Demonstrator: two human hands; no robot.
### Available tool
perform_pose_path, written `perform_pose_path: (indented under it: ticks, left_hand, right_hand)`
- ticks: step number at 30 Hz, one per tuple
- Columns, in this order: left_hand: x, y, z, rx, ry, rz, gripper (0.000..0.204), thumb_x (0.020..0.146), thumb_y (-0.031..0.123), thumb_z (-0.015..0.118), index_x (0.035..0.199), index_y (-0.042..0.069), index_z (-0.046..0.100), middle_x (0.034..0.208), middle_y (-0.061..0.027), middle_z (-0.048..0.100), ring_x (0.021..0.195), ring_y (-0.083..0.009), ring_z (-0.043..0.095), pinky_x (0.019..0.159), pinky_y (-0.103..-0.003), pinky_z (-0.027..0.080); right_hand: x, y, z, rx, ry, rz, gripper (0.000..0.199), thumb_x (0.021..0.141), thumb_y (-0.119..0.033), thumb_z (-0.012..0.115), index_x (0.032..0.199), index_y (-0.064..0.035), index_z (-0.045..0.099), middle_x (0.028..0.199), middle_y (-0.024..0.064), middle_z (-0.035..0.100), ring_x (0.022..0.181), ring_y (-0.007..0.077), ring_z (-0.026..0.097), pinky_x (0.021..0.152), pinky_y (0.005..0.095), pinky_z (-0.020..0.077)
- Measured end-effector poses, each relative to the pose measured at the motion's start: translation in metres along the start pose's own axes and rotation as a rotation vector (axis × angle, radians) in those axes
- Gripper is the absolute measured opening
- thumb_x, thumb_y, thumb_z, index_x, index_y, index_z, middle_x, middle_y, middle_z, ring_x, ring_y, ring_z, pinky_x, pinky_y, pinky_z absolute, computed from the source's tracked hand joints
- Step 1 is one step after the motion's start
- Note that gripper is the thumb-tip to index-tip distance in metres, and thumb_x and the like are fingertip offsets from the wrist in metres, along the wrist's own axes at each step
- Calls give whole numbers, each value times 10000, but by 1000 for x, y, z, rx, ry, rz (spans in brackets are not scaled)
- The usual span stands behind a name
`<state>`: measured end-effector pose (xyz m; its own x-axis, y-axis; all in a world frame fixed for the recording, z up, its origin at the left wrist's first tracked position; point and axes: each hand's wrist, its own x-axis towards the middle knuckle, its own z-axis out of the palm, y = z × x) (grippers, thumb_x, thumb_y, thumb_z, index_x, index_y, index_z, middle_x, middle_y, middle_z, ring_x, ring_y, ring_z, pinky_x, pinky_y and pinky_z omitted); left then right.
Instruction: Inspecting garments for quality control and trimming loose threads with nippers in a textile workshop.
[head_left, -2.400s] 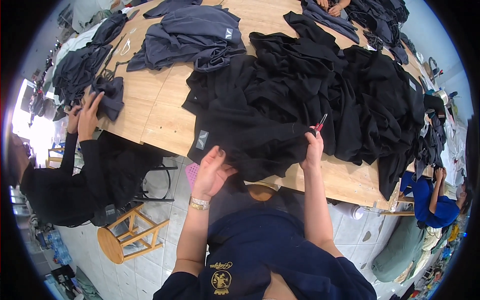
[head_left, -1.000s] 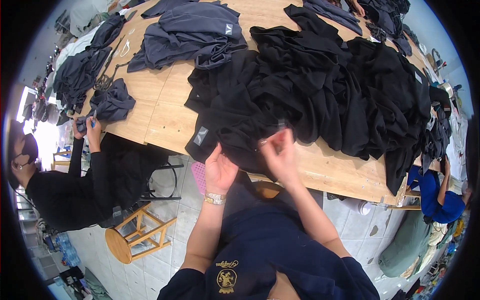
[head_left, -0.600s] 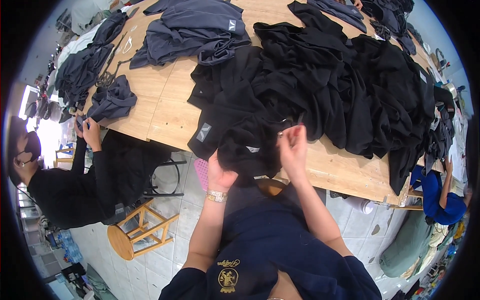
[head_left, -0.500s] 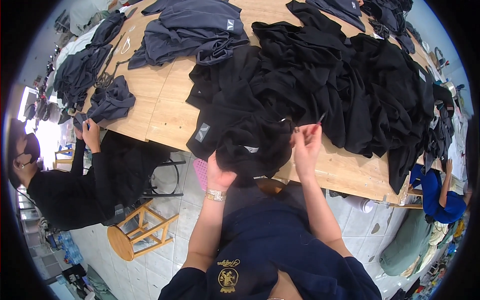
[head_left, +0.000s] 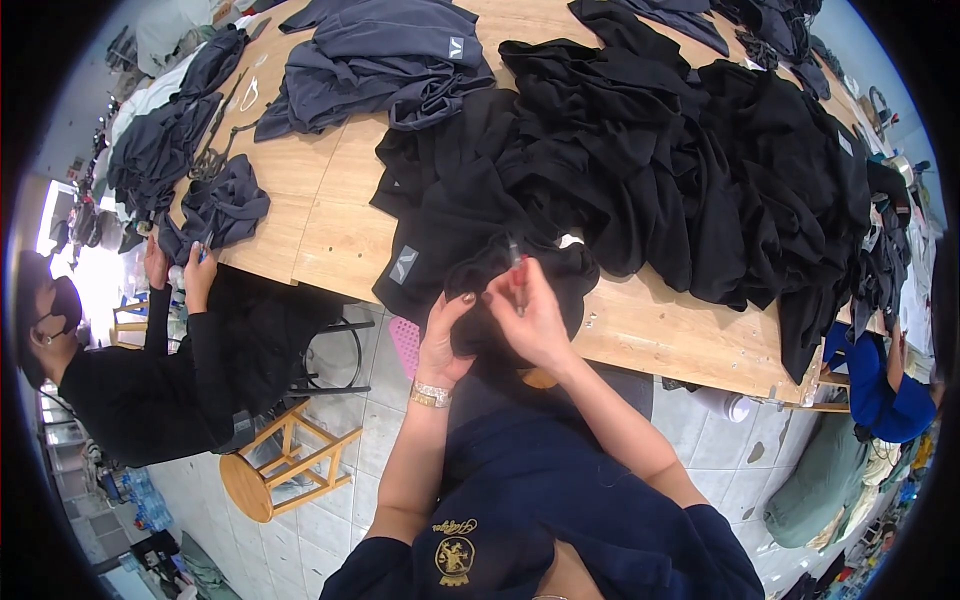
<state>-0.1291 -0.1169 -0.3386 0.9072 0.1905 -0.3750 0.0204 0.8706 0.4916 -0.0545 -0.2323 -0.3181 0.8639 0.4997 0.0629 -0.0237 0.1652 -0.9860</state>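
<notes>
the navy top (head_left: 530, 460) bears a gold crest (head_left: 455, 558); the wristband (head_left: 430, 395) looks metallic.

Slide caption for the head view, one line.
Head view: left hand at a black garment, right hand holding a red-handled tool over it.

left fingers (head_left: 440, 317) hold a black garment (head_left: 470, 268) while right fingers (head_left: 538, 288) grip red-handled snips (head_left: 517, 264) over it

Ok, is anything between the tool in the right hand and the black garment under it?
Nothing visible: the red-handled tool in the right hand points over the black garment; the left hand is to one side.
</notes>
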Motion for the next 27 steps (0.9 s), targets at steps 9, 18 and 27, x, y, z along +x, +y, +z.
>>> perform_pose_path:
  ticks: [9,18,27]
  left_hand:
    - [-9,17,36,256,-99,172,409,798,-9,533,1195,-29,437,1122,-126,566,1039,-191,555,916,-310,434]
    - [-10,20,36,394,-119,213,458,751,-92,606,1182,-20,470,1107,-82,573,1001,-147,559,892,-271,443]
    - [-12,22,42,480,-116,258,471,737,-96,633,1175,-17,481,1098,-70,577,970,-129,566,870,-254,453]
  right_hand:
    - [-11,-23,-49,-116,11,113,178,865,-125,585,822,-57,426,676,-51,405,611,31,347,544,191,318]
    - [-21,-51,-52,-691,-293,65,374,818,-412,584,766,-44,544,590,154,550,568,348,551,508,393,401]
    - [-21,-51,-55,-703,-305,75,389,814,-432,572,753,-50,540,573,140,536,550,337,536,512,389,392]
